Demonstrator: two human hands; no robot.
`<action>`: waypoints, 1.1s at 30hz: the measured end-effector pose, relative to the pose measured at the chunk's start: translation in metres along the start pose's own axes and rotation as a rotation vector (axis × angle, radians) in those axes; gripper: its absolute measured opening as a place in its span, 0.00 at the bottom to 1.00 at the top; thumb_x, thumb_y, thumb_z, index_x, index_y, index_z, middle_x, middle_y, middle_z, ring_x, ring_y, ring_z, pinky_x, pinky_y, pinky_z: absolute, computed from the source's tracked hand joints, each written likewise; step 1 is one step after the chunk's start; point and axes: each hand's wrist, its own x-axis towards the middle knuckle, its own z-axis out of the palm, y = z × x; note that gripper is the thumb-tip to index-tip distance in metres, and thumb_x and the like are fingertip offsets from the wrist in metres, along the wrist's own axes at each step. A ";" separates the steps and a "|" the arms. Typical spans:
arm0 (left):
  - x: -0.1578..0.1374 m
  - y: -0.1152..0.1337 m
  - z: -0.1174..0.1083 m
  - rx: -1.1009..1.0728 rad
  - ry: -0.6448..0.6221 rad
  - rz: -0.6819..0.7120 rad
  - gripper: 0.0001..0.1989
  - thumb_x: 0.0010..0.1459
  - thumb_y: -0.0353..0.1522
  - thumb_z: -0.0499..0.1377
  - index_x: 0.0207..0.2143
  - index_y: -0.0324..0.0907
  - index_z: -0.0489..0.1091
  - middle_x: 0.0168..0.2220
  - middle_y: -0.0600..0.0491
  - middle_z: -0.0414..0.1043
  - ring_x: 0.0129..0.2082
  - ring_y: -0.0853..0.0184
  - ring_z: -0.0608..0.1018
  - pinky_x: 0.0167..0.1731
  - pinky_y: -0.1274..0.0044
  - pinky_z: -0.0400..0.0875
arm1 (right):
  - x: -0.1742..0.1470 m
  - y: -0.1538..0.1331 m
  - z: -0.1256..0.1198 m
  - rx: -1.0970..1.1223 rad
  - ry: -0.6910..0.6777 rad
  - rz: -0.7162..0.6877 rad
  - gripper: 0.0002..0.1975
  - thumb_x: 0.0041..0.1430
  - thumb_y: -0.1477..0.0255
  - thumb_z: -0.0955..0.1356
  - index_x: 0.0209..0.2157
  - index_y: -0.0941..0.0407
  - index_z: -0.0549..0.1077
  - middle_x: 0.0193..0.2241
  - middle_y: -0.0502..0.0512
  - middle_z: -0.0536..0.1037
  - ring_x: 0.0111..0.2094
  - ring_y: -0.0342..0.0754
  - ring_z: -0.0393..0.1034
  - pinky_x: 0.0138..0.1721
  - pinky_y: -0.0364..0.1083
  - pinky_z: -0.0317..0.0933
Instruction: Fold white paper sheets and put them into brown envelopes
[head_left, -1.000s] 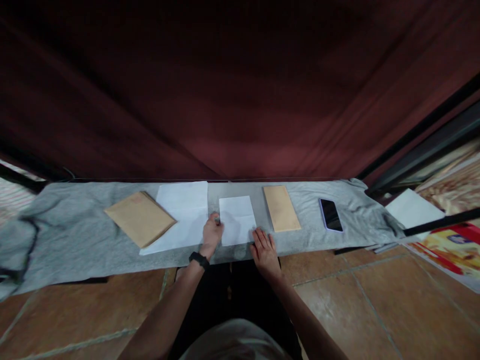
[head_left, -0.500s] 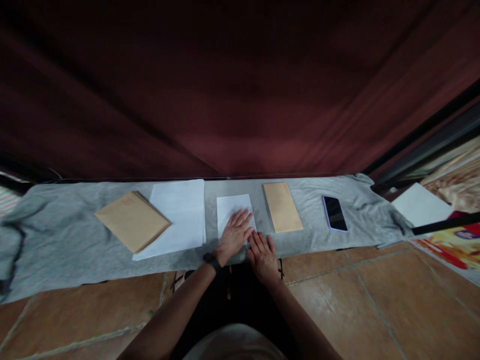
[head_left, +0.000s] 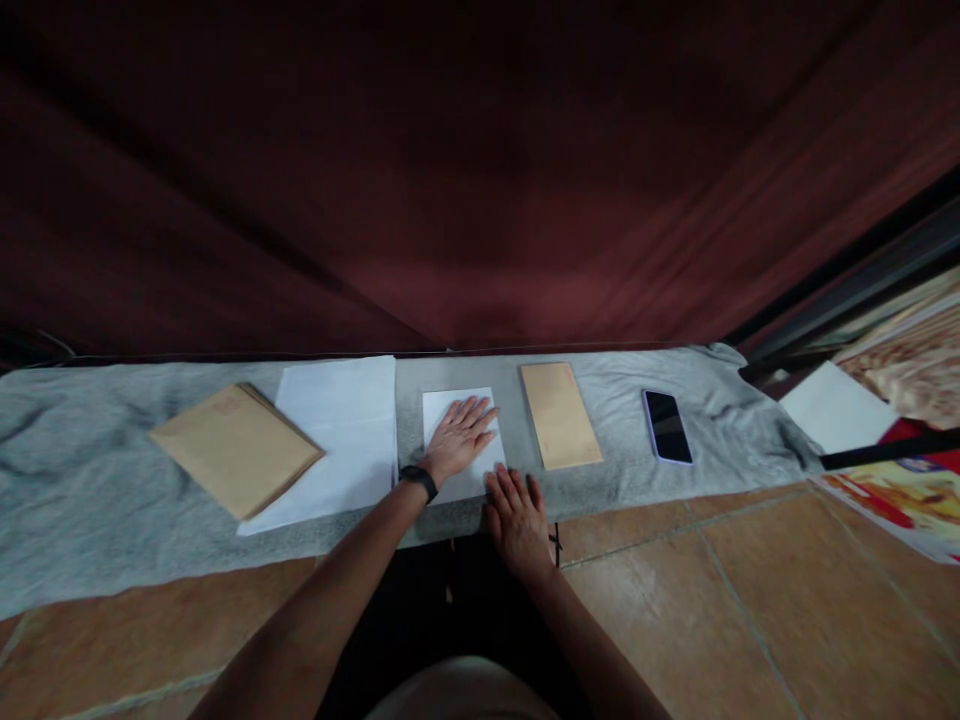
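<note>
My left hand (head_left: 459,438), with a dark band at the wrist, lies flat with spread fingers on a small white folded-looking sheet of paper (head_left: 480,482). At that paper's near right corner rests my right hand (head_left: 519,520), fingers stretched out and grasping nothing. To the right of the paper lies a single brown envelope (head_left: 561,415). On the left, a stack of brown envelopes (head_left: 236,450) partly covers larger white sheets (head_left: 341,430).
A grey cloth (head_left: 97,480) covers the long narrow surface. A phone (head_left: 667,426) in a purple case lies on its right part. Behind hangs a dark red curtain (head_left: 465,200). Tiled floor (head_left: 637,580) shows in front; a white sheet (head_left: 836,408) and printed packaging (head_left: 900,495) are at far right.
My left hand has slid up and left across the small paper, its fingers more spread. My right hand stays near the paper's corner. The view has shifted slightly.
</note>
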 end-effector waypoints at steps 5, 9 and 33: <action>0.012 -0.011 0.002 0.006 0.001 -0.057 0.27 0.69 0.43 0.48 0.68 0.50 0.59 0.70 0.52 0.55 0.71 0.56 0.56 0.69 0.58 0.46 | 0.001 0.000 -0.001 -0.011 -0.012 0.003 0.27 0.70 0.70 0.62 0.69 0.51 0.57 0.67 0.53 0.63 0.67 0.55 0.56 0.68 0.59 0.42; 0.016 -0.015 0.004 0.002 0.001 -0.069 0.27 0.69 0.44 0.48 0.68 0.49 0.58 0.70 0.51 0.55 0.71 0.56 0.55 0.69 0.58 0.45 | 0.001 0.000 -0.001 0.001 -0.017 0.005 0.28 0.70 0.69 0.61 0.69 0.51 0.56 0.67 0.53 0.63 0.67 0.55 0.56 0.68 0.59 0.41; -0.101 0.030 -0.022 0.013 0.039 -0.184 0.25 0.69 0.39 0.49 0.66 0.48 0.61 0.69 0.50 0.56 0.71 0.55 0.55 0.68 0.55 0.51 | -0.002 -0.002 0.000 0.019 0.015 0.004 0.25 0.71 0.70 0.61 0.67 0.53 0.61 0.67 0.55 0.63 0.66 0.55 0.58 0.68 0.59 0.44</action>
